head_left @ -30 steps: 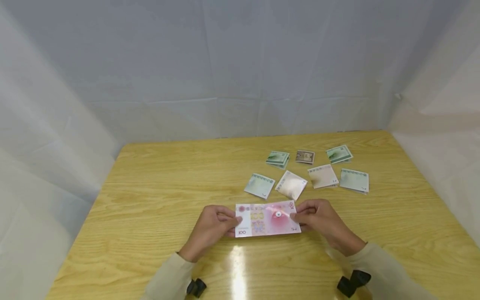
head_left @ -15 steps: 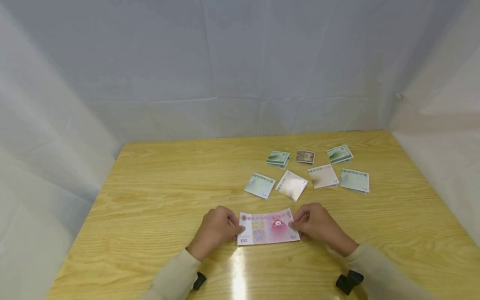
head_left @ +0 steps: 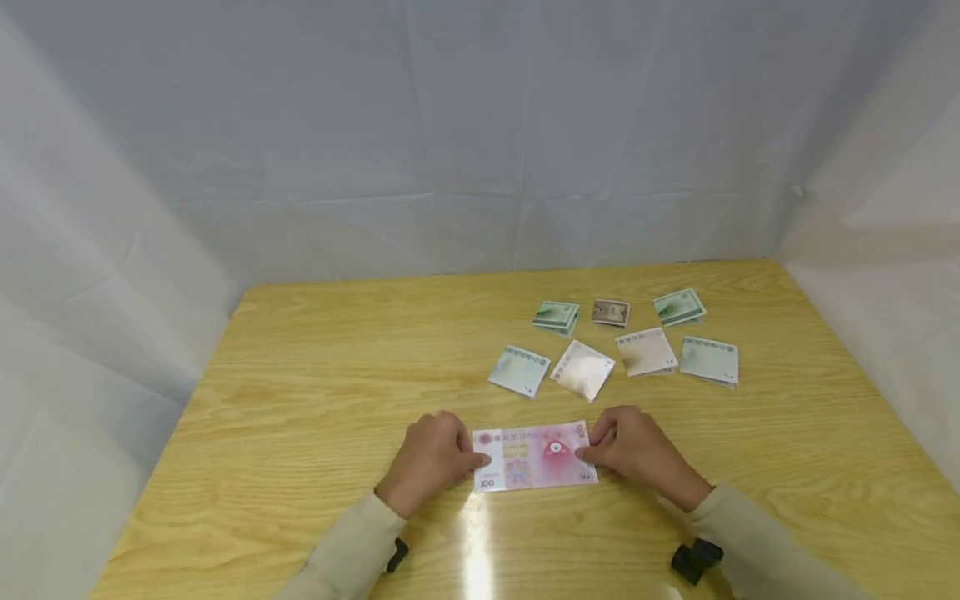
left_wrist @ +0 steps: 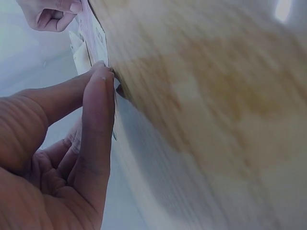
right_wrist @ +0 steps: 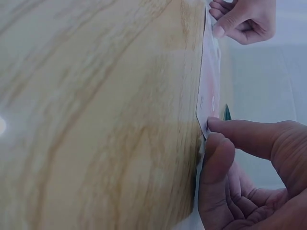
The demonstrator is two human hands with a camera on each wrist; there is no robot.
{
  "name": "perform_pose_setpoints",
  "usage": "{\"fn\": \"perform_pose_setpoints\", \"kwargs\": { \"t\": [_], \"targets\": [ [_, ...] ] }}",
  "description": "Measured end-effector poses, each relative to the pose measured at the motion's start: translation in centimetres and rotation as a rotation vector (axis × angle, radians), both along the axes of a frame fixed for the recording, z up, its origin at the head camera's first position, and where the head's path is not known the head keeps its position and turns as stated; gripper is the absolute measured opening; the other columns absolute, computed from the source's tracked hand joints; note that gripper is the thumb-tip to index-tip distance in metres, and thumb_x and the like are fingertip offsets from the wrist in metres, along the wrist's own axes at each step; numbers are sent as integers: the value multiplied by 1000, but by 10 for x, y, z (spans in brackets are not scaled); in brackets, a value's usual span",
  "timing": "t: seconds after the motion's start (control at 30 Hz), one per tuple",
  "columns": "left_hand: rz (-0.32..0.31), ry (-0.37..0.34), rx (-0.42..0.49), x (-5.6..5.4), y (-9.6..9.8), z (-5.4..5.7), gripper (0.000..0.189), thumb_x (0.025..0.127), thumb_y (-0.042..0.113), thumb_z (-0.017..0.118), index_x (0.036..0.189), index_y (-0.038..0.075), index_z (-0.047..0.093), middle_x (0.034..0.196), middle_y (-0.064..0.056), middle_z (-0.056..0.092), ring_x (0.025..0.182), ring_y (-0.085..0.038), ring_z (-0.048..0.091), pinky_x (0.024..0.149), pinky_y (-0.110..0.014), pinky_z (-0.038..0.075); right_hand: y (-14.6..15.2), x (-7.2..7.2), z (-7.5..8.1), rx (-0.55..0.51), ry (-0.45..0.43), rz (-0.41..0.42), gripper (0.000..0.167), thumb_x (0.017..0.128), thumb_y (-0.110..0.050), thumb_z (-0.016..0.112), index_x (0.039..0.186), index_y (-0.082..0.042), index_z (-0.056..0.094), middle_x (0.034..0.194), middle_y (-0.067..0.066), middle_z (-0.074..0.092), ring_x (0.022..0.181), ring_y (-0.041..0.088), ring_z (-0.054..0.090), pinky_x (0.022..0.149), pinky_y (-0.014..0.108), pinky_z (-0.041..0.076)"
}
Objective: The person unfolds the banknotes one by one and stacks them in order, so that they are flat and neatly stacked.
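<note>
A pink 100 banknote (head_left: 536, 456) lies flat and unfolded, low over the wooden table near its front. My left hand (head_left: 429, 463) pinches its left end, thumb on top. At the opposite end my right hand (head_left: 643, 452) pinches the note between thumb and fingers. From the right wrist view, the banknote (right_wrist: 209, 79) appears almost edge-on, close to the tabletop, its corner between thumb and fingertip. The left wrist view has my left hand (left_wrist: 72, 134) with thumb and finger meeting at the note's edge; the fingertips underneath are partly hidden.
Beyond the hands lie several folded banknotes: a green one (head_left: 519, 372), a shiny pale one (head_left: 583, 370), a beige one (head_left: 647, 352) and another green one (head_left: 709, 361). Behind them sit a brown folded note (head_left: 611, 312) and two more green ones. White cloth (head_left: 480, 150) encloses the table (head_left: 322, 375).
Both hands have brought the pink banknote lower and nearer the body since a second ago. Over the last half second it has flattened and shifted very slightly left.
</note>
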State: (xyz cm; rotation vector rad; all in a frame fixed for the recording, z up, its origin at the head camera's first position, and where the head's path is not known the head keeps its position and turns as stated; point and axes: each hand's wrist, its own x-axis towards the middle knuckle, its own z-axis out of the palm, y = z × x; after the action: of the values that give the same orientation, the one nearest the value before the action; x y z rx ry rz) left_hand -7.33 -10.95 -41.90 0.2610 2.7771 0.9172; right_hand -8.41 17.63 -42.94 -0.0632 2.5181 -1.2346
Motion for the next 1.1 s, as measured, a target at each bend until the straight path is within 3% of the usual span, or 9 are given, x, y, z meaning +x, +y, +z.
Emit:
{"fn": "perform_pose_setpoints", "kwargs": {
  "t": [0.17, 0.3, 0.5, 0.63, 0.87, 1.1],
  "targets": [
    [-2, -2, 18, 1, -1, -1, 32, 79, 20, 87, 59, 15, 64, 52, 10, 57, 45, -6, 50, 40, -20, 39, 4, -1, -2, 26, 30, 13, 22, 80, -16, 86, 82, -5, 66, 72, 3, 64, 63, 15, 59, 55, 27, 50],
    [21, -8, 80, 2, -6, 0, 27, 80, 23, 87, 64, 15, 68, 56, 9, 59, 48, -8, 54, 43, -22, 45, 15, -4, 2, 60, 111, 26, 16, 84, -18, 83, 82, -8, 71, 75, 1, 66, 69, 14, 60, 61, 29, 51],
    [64, -14, 200, 4, -18, 3, 14, 86, 22, 83, 78, 12, 76, 68, 6, 67, 59, -10, 61, 53, -27, 53, 50, -17, 10, 141, 270, -9, 12, 87, -18, 80, 86, -8, 75, 81, 1, 70, 74, 15, 63, 65, 32, 53],
    [91, -48, 267, 5, -23, 6, 9, 89, 18, 80, 85, 10, 77, 74, 4, 71, 65, -11, 66, 57, -27, 56, 80, -26, 12, 180, 309, -53, 17, 90, -19, 79, 92, -3, 75, 87, 8, 71, 78, 20, 66, 63, 32, 54],
    [95, -95, 435, 7, -31, 4, 19, 90, 15, 79, 106, 5, 76, 94, -5, 74, 84, -17, 71, 70, -28, 61, 126, -38, 20, 209, 318, -108, 27, 96, -21, 72, 103, 5, 72, 95, 17, 70, 82, 27, 66, 60, 31, 54],
    [106, -201, 626, 8, -31, 3, 28, 91, 10, 76, 115, -4, 71, 101, -14, 73, 91, -29, 72, 77, -33, 62, 157, -53, 16, 284, 283, -205, 34, 94, -20, 73, 109, 11, 68, 97, 24, 70, 83, 31, 65, 61, 29, 50]
  ]
}}
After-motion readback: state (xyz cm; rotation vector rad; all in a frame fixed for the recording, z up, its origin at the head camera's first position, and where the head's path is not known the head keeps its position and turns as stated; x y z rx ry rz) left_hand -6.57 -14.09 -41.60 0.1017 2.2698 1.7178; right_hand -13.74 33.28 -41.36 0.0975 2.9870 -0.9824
